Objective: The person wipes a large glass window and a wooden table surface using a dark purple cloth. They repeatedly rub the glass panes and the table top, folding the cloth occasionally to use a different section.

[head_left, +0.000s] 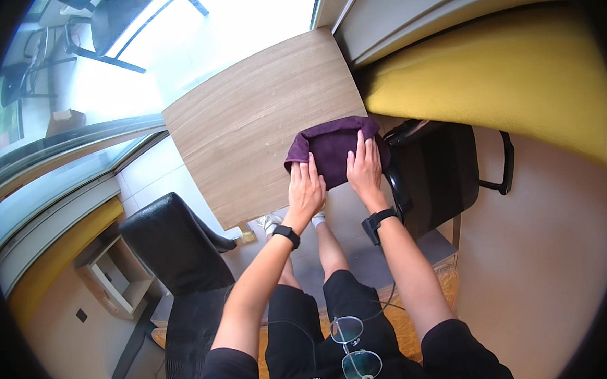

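Observation:
A dark purple cloth (332,149) lies at the near right corner of a wood-grain table (258,114), its far and side edges folded or rolled inward. My left hand (306,187) rests on the cloth's left edge, with the fingers pointing away from me and the thumb towards the middle. On the right part of the cloth lies my right hand (365,168), fingers extended over the folded edge. Whether either hand pinches the fabric is hard to tell. Part of the cloth reaches the table's near edge between the hands.
A black chair (436,172) stands against the table's right side, and a black padded chair (172,248) is at the near left. Yellow curtain fabric (493,76) hangs at the right. Beyond the table is a glass window or door (163,58) with chairs behind it.

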A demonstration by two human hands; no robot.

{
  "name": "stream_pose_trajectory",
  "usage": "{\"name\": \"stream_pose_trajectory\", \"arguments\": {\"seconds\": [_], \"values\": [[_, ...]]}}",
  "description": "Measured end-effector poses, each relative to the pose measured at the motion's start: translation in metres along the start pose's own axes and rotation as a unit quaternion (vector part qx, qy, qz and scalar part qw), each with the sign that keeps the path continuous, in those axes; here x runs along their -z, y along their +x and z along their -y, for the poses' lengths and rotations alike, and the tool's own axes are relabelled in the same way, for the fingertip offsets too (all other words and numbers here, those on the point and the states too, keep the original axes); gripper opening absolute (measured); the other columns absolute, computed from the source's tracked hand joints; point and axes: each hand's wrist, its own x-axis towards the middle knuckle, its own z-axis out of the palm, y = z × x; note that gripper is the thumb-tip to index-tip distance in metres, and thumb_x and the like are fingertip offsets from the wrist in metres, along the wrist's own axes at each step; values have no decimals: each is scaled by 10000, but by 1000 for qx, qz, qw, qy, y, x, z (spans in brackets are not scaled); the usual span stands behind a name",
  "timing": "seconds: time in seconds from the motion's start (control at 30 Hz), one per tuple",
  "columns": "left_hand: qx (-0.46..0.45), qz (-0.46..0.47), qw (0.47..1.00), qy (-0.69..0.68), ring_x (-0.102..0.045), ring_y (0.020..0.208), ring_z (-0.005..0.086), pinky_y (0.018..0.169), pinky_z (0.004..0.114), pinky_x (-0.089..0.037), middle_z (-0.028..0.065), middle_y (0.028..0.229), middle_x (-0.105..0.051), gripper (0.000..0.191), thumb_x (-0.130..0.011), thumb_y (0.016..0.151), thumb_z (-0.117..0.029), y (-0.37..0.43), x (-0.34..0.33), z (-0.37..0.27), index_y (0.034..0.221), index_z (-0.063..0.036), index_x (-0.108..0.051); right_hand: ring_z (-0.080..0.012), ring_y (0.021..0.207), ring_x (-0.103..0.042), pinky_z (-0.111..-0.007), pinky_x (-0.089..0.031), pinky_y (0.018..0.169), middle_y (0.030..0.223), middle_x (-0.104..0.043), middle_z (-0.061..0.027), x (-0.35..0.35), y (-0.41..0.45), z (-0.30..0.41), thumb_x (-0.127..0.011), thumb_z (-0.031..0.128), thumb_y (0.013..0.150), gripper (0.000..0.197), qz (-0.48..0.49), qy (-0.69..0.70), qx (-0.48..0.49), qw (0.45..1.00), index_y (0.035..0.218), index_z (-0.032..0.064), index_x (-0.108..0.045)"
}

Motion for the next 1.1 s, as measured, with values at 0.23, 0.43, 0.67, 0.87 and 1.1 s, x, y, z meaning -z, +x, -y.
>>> {"name": "stream_pose_trajectory", "arguments": {"seconds": [0.23, 0.43, 0.67, 0.87, 1.1], "values": [[43, -53, 997, 38, -347, 1352, 476, 1160, 524, -235, 316, 1447, -372, 717, -551, 917, -300, 19, -48, 0, 1457, 105, -308, -423, 1361, -380, -537, -305, 1137, 1437, -416, -267, -26, 3, 0, -526, 219, 946, 594, 3, -37, 3, 999, 1457, -34, -361], [20, -89, 994, 57, -347, 1358, 466, 1160, 509, -245, 301, 1446, -391, 699, -550, 933, -321, 74, -33, 21, 1459, 85, -332, -422, 1356, -388, -527, -284, 1151, 1432, -423, -265, -42, 64, 4, -517, 269, 947, 596, -29, -37, 66, 997, 1447, -27, -384], [-49, -125, 988, 81, -390, 1343, 404, 1159, 474, -263, 266, 1409, -444, 646, -529, 931, -309, 154, -7, 65, 1453, 39, -373, -405, 1352, -400, -509, -288, 1153, 1391, -467, -257, -63, 150, 32, -522, 256, 930, 577, -84, -23, 102, 991, 1425, -21, -417], [-93, -135, 982, 96, -425, 1325, 353, 1145, 442, -284, 217, 1384, -491, 615, -527, 949, -365, 192, 17, 102, 1427, 10, -430, -419, 1326, -424, -514, -298, 1145, 1325, -513, -259, -77, 193, 46, -490, 295, 964, 536, -112, -71, 92, 987, 1386, -33, -460], [-81, -130, 982, 108, -430, 1321, 354, 1145, 451, -287, 207, 1396, -482, 631, -530, 948, -374, 165, 50, 157, 1436, 10, -416, -402, 1375, -363, -523, -268, 1157, 1387, -464, -252, -101, 183, 94, -487, 352, 979, 590, -126, -53, 99, 986, 1423, -32, -417]]}}
